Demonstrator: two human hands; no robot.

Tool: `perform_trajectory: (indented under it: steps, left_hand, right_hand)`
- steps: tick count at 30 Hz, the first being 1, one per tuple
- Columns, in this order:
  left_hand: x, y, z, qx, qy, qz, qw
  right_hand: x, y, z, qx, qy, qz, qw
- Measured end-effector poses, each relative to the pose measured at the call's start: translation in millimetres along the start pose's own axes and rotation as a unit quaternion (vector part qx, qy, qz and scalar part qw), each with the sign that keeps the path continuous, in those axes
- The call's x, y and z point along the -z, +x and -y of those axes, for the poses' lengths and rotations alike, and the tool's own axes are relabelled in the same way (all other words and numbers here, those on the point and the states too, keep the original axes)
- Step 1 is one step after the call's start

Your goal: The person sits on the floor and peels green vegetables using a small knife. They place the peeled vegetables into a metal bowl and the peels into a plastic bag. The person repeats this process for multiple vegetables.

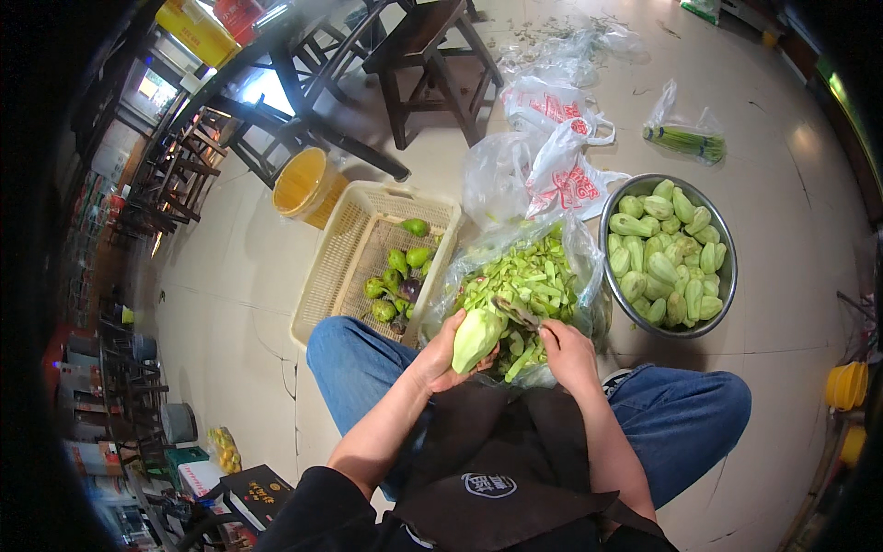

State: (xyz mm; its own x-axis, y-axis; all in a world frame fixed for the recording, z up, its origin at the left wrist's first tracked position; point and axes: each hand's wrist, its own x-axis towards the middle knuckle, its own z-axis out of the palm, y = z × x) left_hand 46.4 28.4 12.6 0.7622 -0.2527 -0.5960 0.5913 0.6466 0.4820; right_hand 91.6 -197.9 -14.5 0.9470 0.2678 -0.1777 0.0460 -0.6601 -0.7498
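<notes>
My left hand (pixel 439 359) holds a large pale green vegetable (pixel 476 338), whose surface shows flat peeled facets. In my right hand (pixel 571 353) is a peeler (pixel 517 314), its head close to the vegetable's upper right side. Beneath both hands, an open clear plastic bag (pixel 586 255) is heaped with green peelings (pixel 517 276). To the right stands a round metal basin (pixel 732 276) full of peeled pale green vegetables (pixel 662 269). On the left, a cream plastic crate (pixel 331 276) holds several unpeeled green vegetables (pixel 418 257) and a dark purple one (pixel 410 290).
Beyond the crate stand a yellow bucket (pixel 307 186) and a dark wooden stool (pixel 431 48). White plastic bags (pixel 566 172) with red print lie past the peelings. A bagged bundle of green stalks (pixel 686 141) rests on the tiled floor (pixel 779 290). Scraps litter the far floor.
</notes>
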Motion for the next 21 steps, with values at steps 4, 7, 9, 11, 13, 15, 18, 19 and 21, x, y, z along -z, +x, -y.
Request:
perform_trajectory:
  steps: [4, 7, 9, 11, 13, 15, 18, 19, 21]
  left_hand:
    - [2.9, 3.7, 2.3, -0.08, 0.099, -0.026, 0.992]
    - [7.9, 6.4, 6.7, -0.117, 0.134, -0.042, 0.983]
    - [11.2, 6.3, 9.3, -0.134, 0.146, -0.036, 0.98]
    - [13.8, 4.5, 10.7, -0.155, 0.16, -0.024, 0.975]
    - [12.7, 1.4, 6.6, -0.184, 0.164, -0.013, 0.969]
    - [10.1, -2.3, -1.1, -0.209, 0.192, -0.009, 0.959]
    - [8.7, 1.2, -5.7, -0.24, 0.295, -0.031, 0.924]
    - [4.1, 3.0, -4.8, -0.248, 0.325, -0.041, 0.911]
    - [15.2, 19.7, -0.9, -0.296, 0.427, -0.079, 0.851]
  right_hand:
    - [-6.8, -9.1, 14.3, 0.029, 0.159, -0.073, 0.984]
    - [3.3, -24.9, 44.9, 0.139, 0.104, -0.124, 0.977]
    - [3.5, -34.1, 58.8, 0.175, 0.037, -0.112, 0.977]
    - [-4.0, -34.0, 54.8, 0.184, -0.001, -0.115, 0.976]
    - [-11.8, -24.4, 32.5, 0.14, 0.04, -0.136, 0.98]
    - [-12.3, -13.7, 3.0, 0.007, 0.012, -0.068, 0.998]
    - [-20.6, -10.0, -20.2, -0.088, 0.112, -0.034, 0.989]
    - [-20.6, -11.1, -17.8, -0.132, 0.159, -0.017, 0.978]
    - [-23.1, -9.8, -18.3, -0.149, 0.146, 0.012, 0.978]
